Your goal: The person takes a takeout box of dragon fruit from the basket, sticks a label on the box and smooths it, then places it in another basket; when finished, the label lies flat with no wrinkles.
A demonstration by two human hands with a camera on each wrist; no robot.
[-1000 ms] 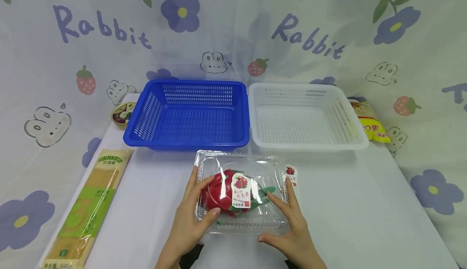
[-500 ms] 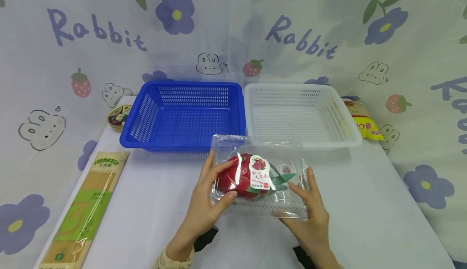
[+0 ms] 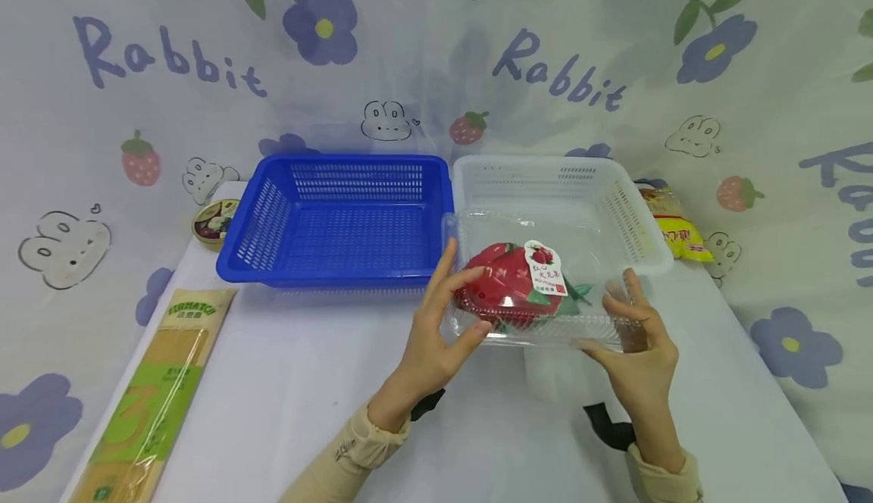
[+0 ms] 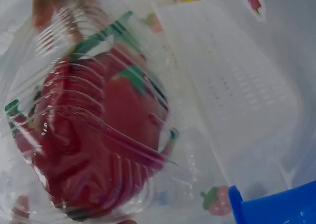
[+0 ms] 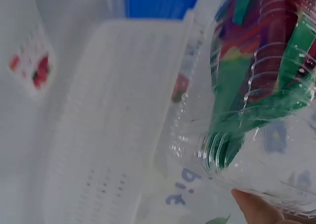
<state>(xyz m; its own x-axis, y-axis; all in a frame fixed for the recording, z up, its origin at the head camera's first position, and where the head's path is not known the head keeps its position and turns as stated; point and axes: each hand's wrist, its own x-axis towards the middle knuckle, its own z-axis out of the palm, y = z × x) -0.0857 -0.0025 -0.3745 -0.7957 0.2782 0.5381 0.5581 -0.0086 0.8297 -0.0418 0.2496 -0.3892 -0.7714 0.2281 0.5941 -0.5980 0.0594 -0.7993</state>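
Note:
A clear plastic clamshell box (image 3: 532, 338) holds a red dragon fruit (image 3: 501, 283) with green leaf tips and a white fruit label (image 3: 546, 270) on the lid. My left hand (image 3: 435, 348) grips the box's left end, thumb at the front and fingers on the side and lid. At the right end, my right hand (image 3: 646, 359) grips it between thumb and fingers. The box is raised and tilted, overlapping the front of the white basket (image 3: 660, 254) in the head view. Through the plastic, the left wrist view shows the dragon fruit (image 4: 98, 135) up close.
A blue basket (image 3: 341, 277) stands left of the white one, close beside it. Packaged noodles (image 3: 150, 404) lie along the table's left side. Behind the blue basket's left edge is a round tin (image 3: 214, 223); a yellow bag (image 3: 682, 238) lies beyond the white basket.
Both hands have carried the box from the table's front middle up, forward and to the right, up to the white basket's front. The baskets have stayed in place.

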